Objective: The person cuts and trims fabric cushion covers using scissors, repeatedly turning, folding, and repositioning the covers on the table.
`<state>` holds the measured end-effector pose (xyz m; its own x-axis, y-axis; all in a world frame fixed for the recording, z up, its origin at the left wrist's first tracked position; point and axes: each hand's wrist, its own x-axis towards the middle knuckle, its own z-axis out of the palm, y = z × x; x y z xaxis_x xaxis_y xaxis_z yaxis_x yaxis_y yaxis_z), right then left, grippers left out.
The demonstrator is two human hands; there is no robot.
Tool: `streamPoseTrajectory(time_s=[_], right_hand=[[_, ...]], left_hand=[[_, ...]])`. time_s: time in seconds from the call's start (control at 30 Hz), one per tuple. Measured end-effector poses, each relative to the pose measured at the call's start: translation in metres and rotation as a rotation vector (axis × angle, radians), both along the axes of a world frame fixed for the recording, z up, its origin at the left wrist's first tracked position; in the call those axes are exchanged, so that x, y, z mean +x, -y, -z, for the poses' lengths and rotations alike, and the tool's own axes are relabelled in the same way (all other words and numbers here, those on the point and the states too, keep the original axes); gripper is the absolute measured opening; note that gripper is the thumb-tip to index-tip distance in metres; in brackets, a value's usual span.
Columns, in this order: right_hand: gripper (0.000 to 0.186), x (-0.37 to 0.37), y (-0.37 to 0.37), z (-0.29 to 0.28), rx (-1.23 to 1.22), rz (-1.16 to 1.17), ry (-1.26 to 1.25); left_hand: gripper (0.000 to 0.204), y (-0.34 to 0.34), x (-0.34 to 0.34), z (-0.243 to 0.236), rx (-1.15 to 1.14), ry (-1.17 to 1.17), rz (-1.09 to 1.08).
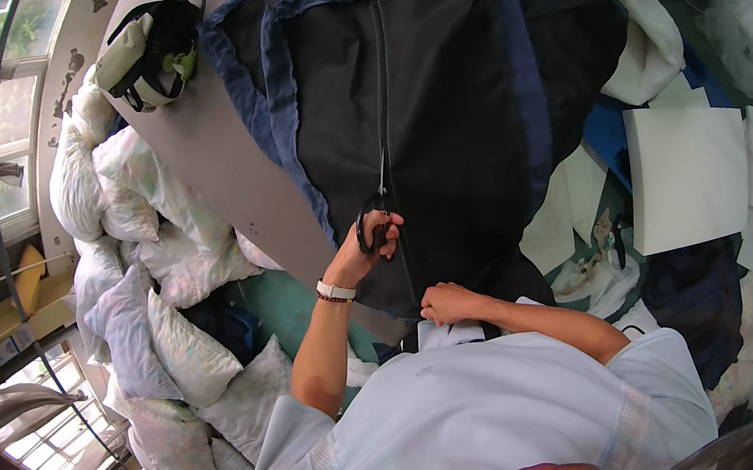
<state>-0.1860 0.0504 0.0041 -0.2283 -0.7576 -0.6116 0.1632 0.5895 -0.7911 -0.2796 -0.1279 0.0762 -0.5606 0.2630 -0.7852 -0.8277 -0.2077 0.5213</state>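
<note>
Our left hand (379, 234) grips the scissors (376, 203) by their handles, blades pointing far over the black cloth (457, 122), which covers much of the table (192, 146). Our right hand (453, 302) curls at the cloth's near end; we cannot tell whether it pinches fabric. Pillows (187, 351) heap left.

Black cloth (449, 103), navy-edged, slightly rumpled, pale line lengthwise, lies spread beyond left hand (375, 240) and right hand (453, 302). Black-handled scissors (377, 203) sit in left hand, metal blades pointing away from right hand, by the line.
</note>
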Motion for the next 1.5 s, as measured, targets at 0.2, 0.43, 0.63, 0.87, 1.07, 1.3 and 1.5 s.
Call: streamPoseTrajectory(time_s=[0.2,0.43,0.63,0.87,1.07,1.3,1.5], right_hand=[[0.024,0.006,-0.001,0.004,0.013,-0.069,0.084],[0.024,0.01,-0.001,0.011,0.009,-0.071,0.098],[0.022,0.018,-0.007,0.012,-0.016,-0.05,-0.244],[0.019,0.006,-0.01,0.007,-0.126,-0.117,-0.059],[0.023,-0.016,-0.016,0.018,-0.169,-0.294,-0.081],[0.025,-0.173,-0.085,0.037,-0.096,0.154,-0.271],[0.018,-0.305,-0.144,0.054,0.324,0.234,-1.016]], left_hand=[[0.026,-0.001,-0.072,0.004,-0.044,-0.043,-0.031],[0.026,0.004,-0.177,0.021,-0.12,-0.024,-0.078],[0.033,0.008,-0.268,0.032,-0.081,0.04,0.059],[0.031,0.019,-0.368,0.042,-0.068,0.08,0.024],[0.021,0.009,-0.363,0.074,-0.166,-0.143,-0.014],[0.025,0.063,-0.094,0.076,-0.462,-0.445,-0.306],[0.045,0.094,0.142,0.152,-1.572,0.368,-0.38]])
